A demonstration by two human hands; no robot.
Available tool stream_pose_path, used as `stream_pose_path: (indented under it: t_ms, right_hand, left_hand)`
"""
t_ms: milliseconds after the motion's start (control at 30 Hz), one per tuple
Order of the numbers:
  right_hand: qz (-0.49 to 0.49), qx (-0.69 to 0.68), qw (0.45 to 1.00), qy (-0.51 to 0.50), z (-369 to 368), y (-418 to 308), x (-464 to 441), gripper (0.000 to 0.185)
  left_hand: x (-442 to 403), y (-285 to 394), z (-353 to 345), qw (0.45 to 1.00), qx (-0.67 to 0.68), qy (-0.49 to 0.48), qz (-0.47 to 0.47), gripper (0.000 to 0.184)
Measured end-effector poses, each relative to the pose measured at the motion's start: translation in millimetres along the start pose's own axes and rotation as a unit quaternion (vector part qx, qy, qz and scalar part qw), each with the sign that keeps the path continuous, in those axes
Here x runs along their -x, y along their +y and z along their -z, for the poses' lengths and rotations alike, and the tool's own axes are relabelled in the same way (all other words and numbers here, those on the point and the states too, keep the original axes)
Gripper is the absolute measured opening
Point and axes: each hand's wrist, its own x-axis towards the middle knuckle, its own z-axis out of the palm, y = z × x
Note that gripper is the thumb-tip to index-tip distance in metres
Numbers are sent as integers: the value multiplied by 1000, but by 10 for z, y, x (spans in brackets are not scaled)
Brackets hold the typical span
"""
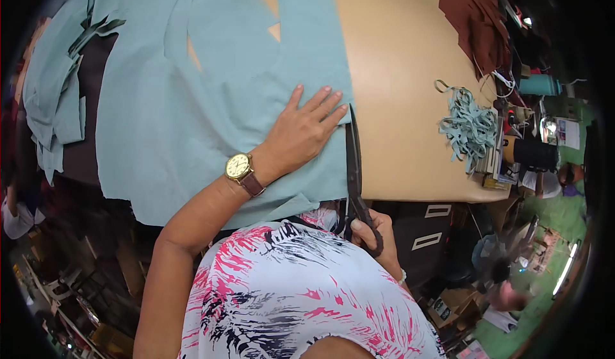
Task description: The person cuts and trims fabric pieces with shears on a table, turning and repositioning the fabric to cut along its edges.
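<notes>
Pale teal fabric (154,135) is spread over the table and hangs past its near edge. My left hand (301,131), with a watch (238,167) on the wrist, lies flat on the cloth, fingers spread, close to the fabric's right edge. My right hand (378,234) is at the table's near edge, closed round the handles of large dark scissors (354,173). The blades point away from me along the cloth's right edge, their tips beside my left fingertips. How far the blades are apart I cannot tell.
The tan tabletop (410,103) shows to the right. On it lie a tangle of thin teal strips (471,128) and, farther back, brown fabric (471,19). A teal bottle (540,85) is beyond the right edge. More teal pieces (57,115) hang at the left.
</notes>
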Motion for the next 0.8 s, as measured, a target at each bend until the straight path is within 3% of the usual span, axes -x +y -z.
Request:
stream_pose_path:
  t_ms: [800]
  right_hand:
    - [47, -29, 998, 17, -79, -18, -218, 29]
  left_hand:
    - [77, 108, 46, 998, -7, 53, -32, 31]
